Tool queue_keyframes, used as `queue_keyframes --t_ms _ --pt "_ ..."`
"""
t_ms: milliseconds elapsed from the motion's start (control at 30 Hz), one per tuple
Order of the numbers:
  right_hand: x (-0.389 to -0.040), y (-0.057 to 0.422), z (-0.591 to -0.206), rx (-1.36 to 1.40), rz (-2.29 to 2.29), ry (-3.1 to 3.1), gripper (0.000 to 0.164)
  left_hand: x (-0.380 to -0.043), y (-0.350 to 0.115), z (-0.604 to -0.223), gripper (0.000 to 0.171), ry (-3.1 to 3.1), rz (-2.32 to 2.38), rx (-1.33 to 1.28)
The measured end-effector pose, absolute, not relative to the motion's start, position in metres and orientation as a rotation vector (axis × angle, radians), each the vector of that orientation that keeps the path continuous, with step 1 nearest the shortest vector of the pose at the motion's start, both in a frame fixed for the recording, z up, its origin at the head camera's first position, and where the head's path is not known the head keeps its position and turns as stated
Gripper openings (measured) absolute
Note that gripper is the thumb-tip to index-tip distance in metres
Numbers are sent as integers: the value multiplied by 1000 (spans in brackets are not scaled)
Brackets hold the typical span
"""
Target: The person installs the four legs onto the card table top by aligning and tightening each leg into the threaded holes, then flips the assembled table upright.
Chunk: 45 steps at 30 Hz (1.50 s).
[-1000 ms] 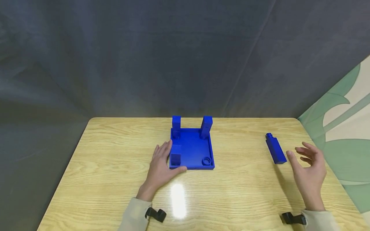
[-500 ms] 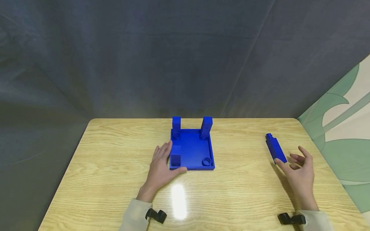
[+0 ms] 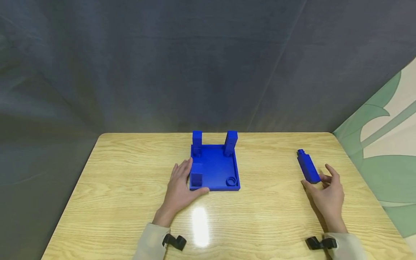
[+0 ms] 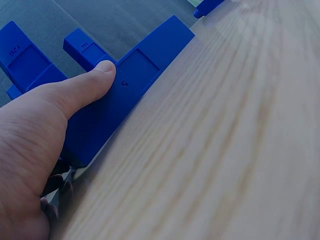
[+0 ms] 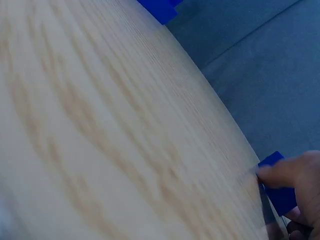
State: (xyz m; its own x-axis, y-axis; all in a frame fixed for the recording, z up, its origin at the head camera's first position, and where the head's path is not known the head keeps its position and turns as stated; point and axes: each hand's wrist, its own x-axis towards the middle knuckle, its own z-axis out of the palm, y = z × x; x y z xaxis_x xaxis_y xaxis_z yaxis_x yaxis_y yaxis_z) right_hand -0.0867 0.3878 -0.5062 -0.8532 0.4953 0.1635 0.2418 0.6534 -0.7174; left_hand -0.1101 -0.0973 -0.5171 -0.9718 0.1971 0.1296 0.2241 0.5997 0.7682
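Note:
My left hand (image 3: 178,187) holds the near left corner of a shallow blue square tray (image 3: 238,168), thumb along its front wall and fingers at its left side. In the left wrist view the thumb lies across that wall of the tray (image 4: 145,62). Upright blue posts stand in three corners: far left (image 3: 197,139), far right (image 3: 231,140) and near left (image 3: 196,178). A round socket (image 3: 231,181) shows in the near right corner. My right hand (image 3: 328,196) has thumb and fingers on either side of the near end of a loose blue post (image 3: 308,167) with a threaded tip; firm contact is unclear.
The wooden table (image 3: 266,209) ends at a dark grey cloth wall (image 3: 208,72) behind. A green and cream patterned panel (image 3: 386,155) runs along the right side. Black wrist cameras sit on both sleeves.
My right hand has moved left to the near end of the loose post, its thumb and fingers coming to either side of it. The left hand and tray have stayed put.

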Motion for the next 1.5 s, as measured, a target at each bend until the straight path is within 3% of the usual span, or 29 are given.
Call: queue_keyframes --t_ms 467,833,1133,1500 --pt "-87 382 -504 -656 1147 -2290 67 -111 -97 -515 126 -2774 -1345 -372" --pt "-92 381 -503 -533 1320 -1967 43 -110 -97 -515 127 -2787 -1337 -365" --pt "-96 376 -494 -312 1346 -1795 39 -108 -98 -515 127 -2787 -1338 -335" --pt "-90 336 -451 47 1359 -1685 36 -108 -97 -515 125 -2774 -1353 -372"
